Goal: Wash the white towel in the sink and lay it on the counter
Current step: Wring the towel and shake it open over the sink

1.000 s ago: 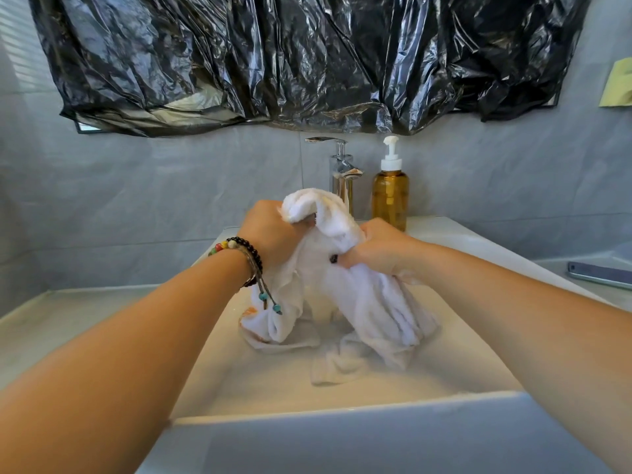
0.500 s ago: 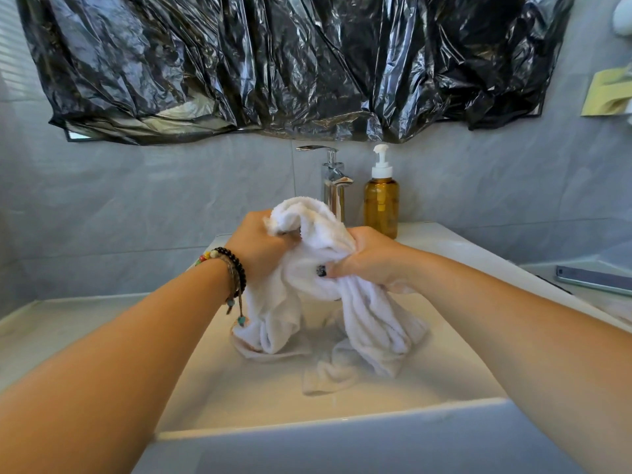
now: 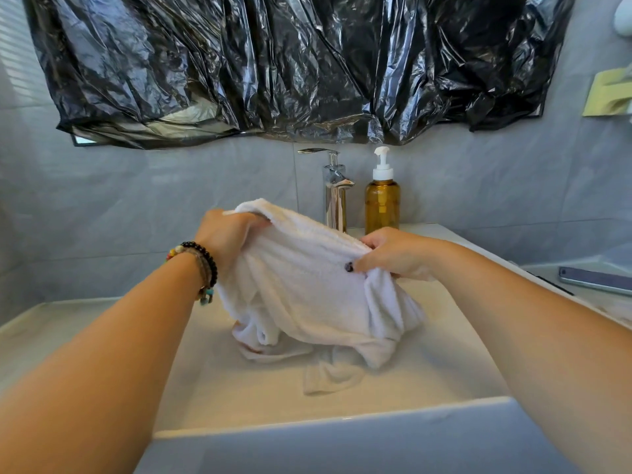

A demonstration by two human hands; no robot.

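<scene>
Soft, limp and probably water-heavy, the white terry towel [image 3: 307,289] sags into the white ceramic sink [image 3: 342,429], left hand [image 3: 227,234] and right hand [image 3: 393,253] fingers clenched on its bunched top edge, the best hold.

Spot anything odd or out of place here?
Crumpled black plastic sheeting covers the mirror above the faucet. A phone lies on the counter right of the sink, near the wet towel.

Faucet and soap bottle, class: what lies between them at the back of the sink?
Nothing stands between them. In the head view the faucet and the amber soap bottle stand side by side with only grey wall showing in the narrow gap.
</scene>
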